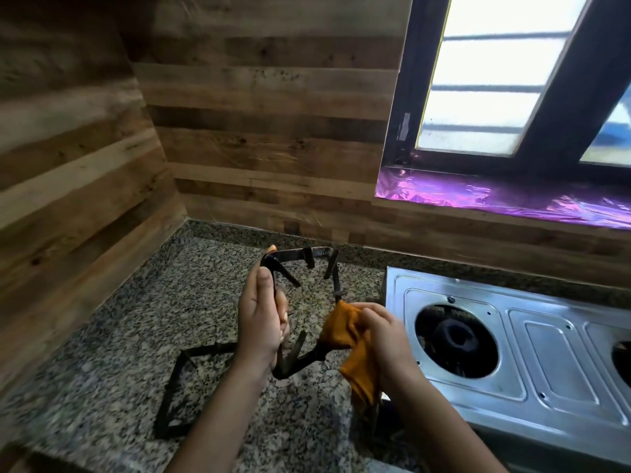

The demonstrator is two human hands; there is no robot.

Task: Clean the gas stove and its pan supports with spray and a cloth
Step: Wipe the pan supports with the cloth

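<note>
- Head cam, nearest: R hand (386,332) bunches an orange cloth (341,331), fingers curled round it, pressed at 4 o'clock on the rim of the held pan support (293,251).
- L hand (259,322) grips same support at its 9 o'clock side, thumb over the bar, keeping it tilted above the granite counter (112,336).
- Handling, prob: stiff metal, fairly heavy, prongs poke, so grip outer rim, not prongs. Cloth soft, light.
- 2nd pan support (208,349) lies flat on counter, 7 o'clock of held one.
- Gas stove (553,377) at 3 o'clock, supports off, burner (456,337) bare.
</note>
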